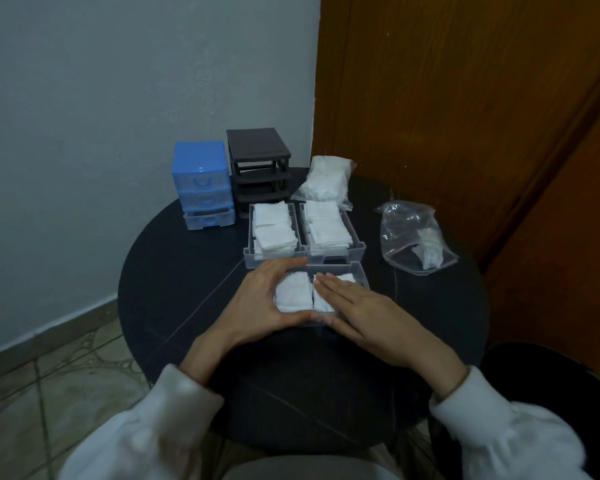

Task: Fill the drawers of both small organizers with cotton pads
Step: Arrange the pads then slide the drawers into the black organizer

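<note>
A clear drawer (360, 274) lies on the round black table (174, 271) in front of me, with white cotton pads (293, 295) inside. My left hand (264, 301) curls round the drawer's left side and front corner. My right hand (357, 311) lies flat on the pads at the right, fingers straight. Behind it, two more clear drawers (271, 233) (329, 226) sit side by side, full of pads. The dark brown organizer frame (257, 164) stands drawerless at the back. The blue organizer (201, 185) beside it has its bottom drawer slightly out.
A full bag of cotton pads (326, 181) leans at the back right of the table. A nearly empty clear bag (413, 233) with a few pads lies at the right. A wooden door stands to the right, a wall behind, tiled floor at the left.
</note>
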